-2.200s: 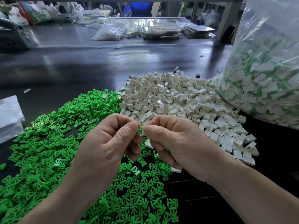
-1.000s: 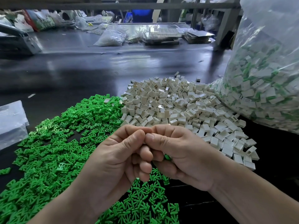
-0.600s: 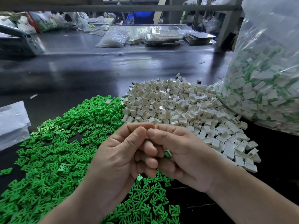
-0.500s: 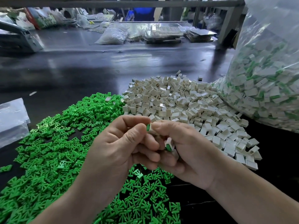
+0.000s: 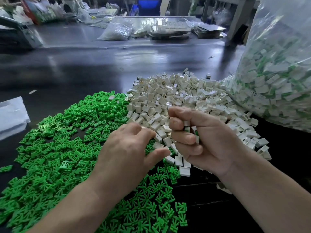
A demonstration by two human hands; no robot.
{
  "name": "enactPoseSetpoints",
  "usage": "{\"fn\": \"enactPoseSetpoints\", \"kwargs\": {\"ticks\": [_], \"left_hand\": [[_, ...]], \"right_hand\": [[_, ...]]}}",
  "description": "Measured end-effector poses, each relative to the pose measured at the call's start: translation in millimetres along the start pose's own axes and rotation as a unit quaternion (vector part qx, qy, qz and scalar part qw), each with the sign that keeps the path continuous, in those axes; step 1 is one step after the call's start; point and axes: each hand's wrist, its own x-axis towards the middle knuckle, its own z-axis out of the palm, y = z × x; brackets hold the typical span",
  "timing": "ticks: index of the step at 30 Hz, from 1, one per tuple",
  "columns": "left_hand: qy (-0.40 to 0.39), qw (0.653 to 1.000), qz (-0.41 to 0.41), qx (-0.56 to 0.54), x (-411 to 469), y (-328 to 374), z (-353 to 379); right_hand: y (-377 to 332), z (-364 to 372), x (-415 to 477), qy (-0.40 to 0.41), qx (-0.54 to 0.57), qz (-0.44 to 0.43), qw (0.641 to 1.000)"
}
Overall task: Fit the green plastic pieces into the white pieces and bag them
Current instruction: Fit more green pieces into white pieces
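Note:
A heap of small green plastic pieces [image 5: 64, 140] covers the dark table on the left. A heap of white pieces [image 5: 176, 98] lies beside it on the right. My right hand [image 5: 212, 143] is curled into a fist above the near edge of the white heap and holds several fitted white-and-green pieces [image 5: 191, 130] in its palm. My left hand [image 5: 127, 152] hovers palm down where the two heaps meet. Its fingers are loosely spread, with the tips at the white pieces. A big clear bag [image 5: 277, 73] full of fitted pieces stands at the right.
The black table [image 5: 101, 68] stretches away behind the heaps. A flat clear plastic bag [image 5: 11, 113] lies at the left edge. More bags, trays and clutter [image 5: 117, 31] sit on the far side of the table.
My hands were pressed together, fitting a green piece into a white one. They have parted: the left has dropped to the heaps with fingers spread, the right has stayed curled round the fitted pieces.

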Motion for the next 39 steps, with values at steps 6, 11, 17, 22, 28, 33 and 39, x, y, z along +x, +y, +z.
{"fn": "enactPoseSetpoints", "kwargs": {"ticks": [6, 11, 17, 22, 28, 33, 39], "left_hand": [[-0.004, 0.999, 0.027, 0.021, 4.5, 6.3, 6.0], [0.008, 0.999, 0.048, 0.003, 5.2, 4.5, 7.4], [0.103, 0.977, -0.054, -0.177, 3.3, 1.2, -12.5], [0.148, 0.947, -0.065, -0.276, -3.4, 3.4, -21.6], [0.125, 0.959, 0.006, -0.253, -6.1, 0.2, -23.2], [0.095, 0.968, 0.041, -0.227, -4.8, -4.2, -25.4], [-0.104, 0.99, 0.013, -0.096, -8.5, -27.5, -41.8]], "right_hand": [[5.1, 2.7, 0.7, 0.019, -0.005, 0.002, 1.0], [6.8, 3.3, 1.9, 0.042, -0.026, 0.01, 0.999], [8.7, 4.2, 1.7, 0.066, -0.086, 0.022, 0.994], [18.5, 11.2, 0.3, 0.051, -0.162, 0.058, 0.984], [19.6, 14.8, -1.3, 0.046, -0.177, 0.078, 0.98], [22.2, 13.3, 1.8, 0.038, -0.196, 0.083, 0.976], [15.8, 6.7, 2.2, 0.063, -0.165, 0.047, 0.983]]}}
